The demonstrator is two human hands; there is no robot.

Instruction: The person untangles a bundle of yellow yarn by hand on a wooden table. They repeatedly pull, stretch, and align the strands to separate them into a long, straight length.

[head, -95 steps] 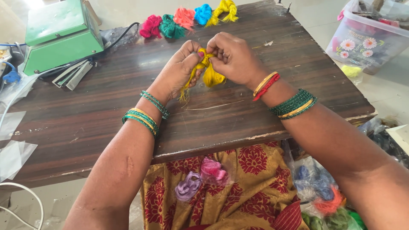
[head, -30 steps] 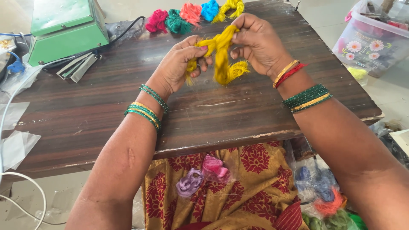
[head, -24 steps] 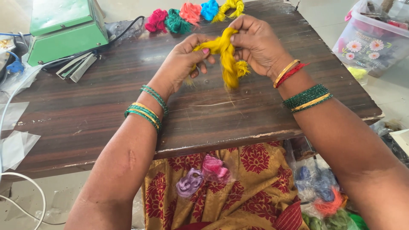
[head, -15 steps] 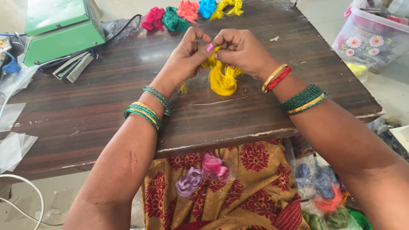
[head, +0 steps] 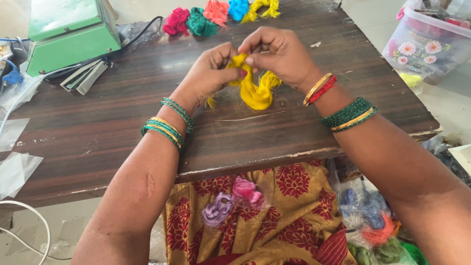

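Far left on the dark wooden table [head: 122, 127] sits a green machine [head: 71, 27], w/ clear plastic bags [head: 14, 162] off the edge.

Your left hand [head: 208, 73] is closed, fingertips pinching the top of the yellow thread bundle [head: 255, 91]. The bundle sits mid-table, its lower loop resting on the wood, the top lifted between both hands.

Your right hand [head: 282, 56] is closed on the same top knot, thumb & forefinger tight.

Handling, as a judgement: it's v. light, soft, floppy; no stiffness, so it sags wherever you don't hold it. Strands look fine & prob. snag or fray easily. Take it at the twisted neck, not the loose ends.

More coloured bundles [head: 216, 12] lie at the far edge; a lidded plastic tub [head: 427, 44] stands to the right.
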